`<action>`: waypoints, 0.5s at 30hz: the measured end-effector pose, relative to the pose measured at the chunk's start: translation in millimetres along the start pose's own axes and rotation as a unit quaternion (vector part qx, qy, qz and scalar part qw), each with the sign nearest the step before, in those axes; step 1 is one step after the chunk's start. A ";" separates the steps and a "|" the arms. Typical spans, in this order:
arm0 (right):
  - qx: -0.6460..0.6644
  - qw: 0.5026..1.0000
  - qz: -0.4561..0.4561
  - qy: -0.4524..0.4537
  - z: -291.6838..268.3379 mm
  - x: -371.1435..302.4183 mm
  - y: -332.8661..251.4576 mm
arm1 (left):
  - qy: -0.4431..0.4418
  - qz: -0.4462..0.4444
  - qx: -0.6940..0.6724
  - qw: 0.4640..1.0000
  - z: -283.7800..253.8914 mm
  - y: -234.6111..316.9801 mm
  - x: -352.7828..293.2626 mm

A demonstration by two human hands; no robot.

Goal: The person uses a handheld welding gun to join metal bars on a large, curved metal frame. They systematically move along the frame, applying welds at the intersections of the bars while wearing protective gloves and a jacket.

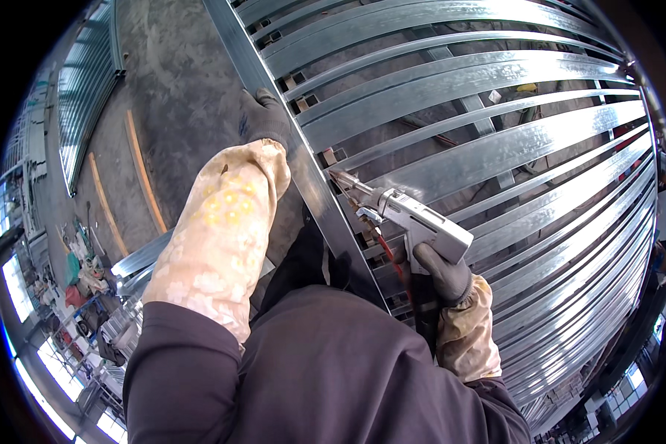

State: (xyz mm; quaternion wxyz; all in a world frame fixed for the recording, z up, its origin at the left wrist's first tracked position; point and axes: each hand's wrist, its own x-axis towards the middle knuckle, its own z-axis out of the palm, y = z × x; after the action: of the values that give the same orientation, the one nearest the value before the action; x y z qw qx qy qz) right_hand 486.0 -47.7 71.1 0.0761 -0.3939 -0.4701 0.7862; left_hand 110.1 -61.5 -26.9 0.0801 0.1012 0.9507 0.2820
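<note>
My right hand (444,274), in a dark grey glove, is wrapped around the grip of a silver handheld welding gun (429,226). The gun's narrow nozzle points left, its tip at the inner edge of a long steel side rail (320,194), close to a slat's end. A red hose (387,251) runs down beside the gun. Farther up the same rail, my gloved left hand (265,118) grips its outer edge; some of the fingers are hidden. Several shiny metal slats (451,159) run rightward from the rail. Pale protective sleeves (218,222) cover both my forearms.
Crossbars (488,129) pass beneath the slats. Two wooden strips (144,170) lie on the grey floor at left, near another slatted metal panel (89,89). Assorted clutter (89,274) sits at the far left. My legs stand close to the side rail.
</note>
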 end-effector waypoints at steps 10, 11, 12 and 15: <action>0.005 1.000 0.002 -0.013 -1.2 7.3 1.9 | -0.022 -0.020 -0.001 1.000 -6.1 9.0 -5.5; -0.001 1.000 0.004 -0.012 -4.4 7.7 7.1 | -0.019 -0.017 0.002 1.000 -5.3 7.7 -4.6; -0.001 1.000 0.005 -0.013 -4.9 7.9 7.6 | -0.017 -0.015 0.003 1.000 -4.7 7.0 -3.9; 0.015 1.000 0.010 -0.019 -3.0 8.9 4.5 | -0.013 -0.006 0.010 1.000 -3.1 5.2 -2.2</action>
State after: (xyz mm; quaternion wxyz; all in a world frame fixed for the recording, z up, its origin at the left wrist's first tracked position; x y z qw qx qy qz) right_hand 483.2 -43.7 61.8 0.0656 -0.3824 -0.4554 0.8013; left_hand 112.4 -59.4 -21.3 0.0932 0.0999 0.9528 0.2711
